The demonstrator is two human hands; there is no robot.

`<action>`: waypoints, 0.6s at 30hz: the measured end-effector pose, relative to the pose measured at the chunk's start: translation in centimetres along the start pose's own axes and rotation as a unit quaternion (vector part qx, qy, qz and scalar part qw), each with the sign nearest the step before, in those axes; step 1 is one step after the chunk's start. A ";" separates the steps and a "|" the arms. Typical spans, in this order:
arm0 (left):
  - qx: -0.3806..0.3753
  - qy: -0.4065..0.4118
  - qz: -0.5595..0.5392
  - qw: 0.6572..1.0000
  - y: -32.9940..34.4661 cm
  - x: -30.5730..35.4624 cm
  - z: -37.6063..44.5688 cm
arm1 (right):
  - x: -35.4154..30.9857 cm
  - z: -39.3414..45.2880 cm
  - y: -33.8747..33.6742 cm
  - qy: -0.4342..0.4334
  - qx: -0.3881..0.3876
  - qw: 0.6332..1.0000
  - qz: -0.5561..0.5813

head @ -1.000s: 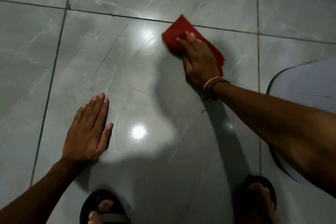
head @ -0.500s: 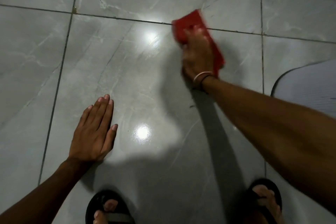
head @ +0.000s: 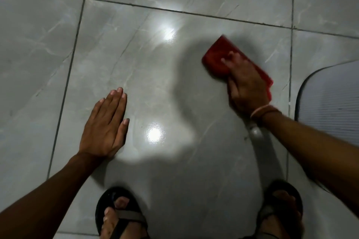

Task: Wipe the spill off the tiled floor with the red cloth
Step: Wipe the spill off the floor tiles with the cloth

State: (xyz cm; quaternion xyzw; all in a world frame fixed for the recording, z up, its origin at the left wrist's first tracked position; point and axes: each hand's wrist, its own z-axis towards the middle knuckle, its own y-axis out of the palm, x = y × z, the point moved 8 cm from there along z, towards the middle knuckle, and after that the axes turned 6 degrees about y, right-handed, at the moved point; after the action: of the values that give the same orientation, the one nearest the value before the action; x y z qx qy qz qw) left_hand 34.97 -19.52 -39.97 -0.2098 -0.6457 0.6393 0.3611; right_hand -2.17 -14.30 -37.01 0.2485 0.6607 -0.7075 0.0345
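Right hand pressing red cloth to tiled floor; left hand flat and empty.

The right hand point(head: 245, 83) lay palm-down on the red cloth point(head: 217, 58), its grip spread flat over the fabric and pressing rather than curled round it; motion blur hid whether any fingertip hooked the edge. The cloth lay folded on the tiled floor point(head: 136, 48), wholly inside the large centre tile, showing beyond the fingertips and along the hand's outer side. Bands point(head: 262, 110) circled the wrist behind the cloth. A grey ribbed mat point(head: 330, 101) lay well apart from the cloth, across a grout line. The left hand point(head: 105, 124) rested flat on the same tile, well apart from the cloth, fingers together and holding nothing. Two bright reflections shone on the tile between hands. Sandalled feet point(head: 120, 215) stood at the tile's near edge.
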 end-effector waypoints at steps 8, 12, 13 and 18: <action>-0.002 0.004 0.002 1.000 0.0 0.0 -0.1 | -8.1 3.6 3.2 0.055 0.014 0.998 0.020; -0.001 0.006 0.005 1.000 -0.1 0.1 -0.1 | -14.4 -12.1 6.5 -0.176 -0.098 0.979 0.020; 0.002 0.006 0.008 1.000 -0.2 0.1 -0.1 | -15.4 -16.8 7.3 -0.257 -0.160 0.953 0.017; -0.002 0.000 0.011 1.000 -0.2 0.0 0.0 | -12.6 -18.4 7.7 -0.480 -0.257 0.839 -0.009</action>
State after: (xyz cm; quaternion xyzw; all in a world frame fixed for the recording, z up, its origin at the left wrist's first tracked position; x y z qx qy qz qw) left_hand 34.99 -19.53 -39.81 -0.2177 -0.6449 0.6418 0.3532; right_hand 17.36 -1.21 -39.15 -0.1458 0.7214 -0.5434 0.4039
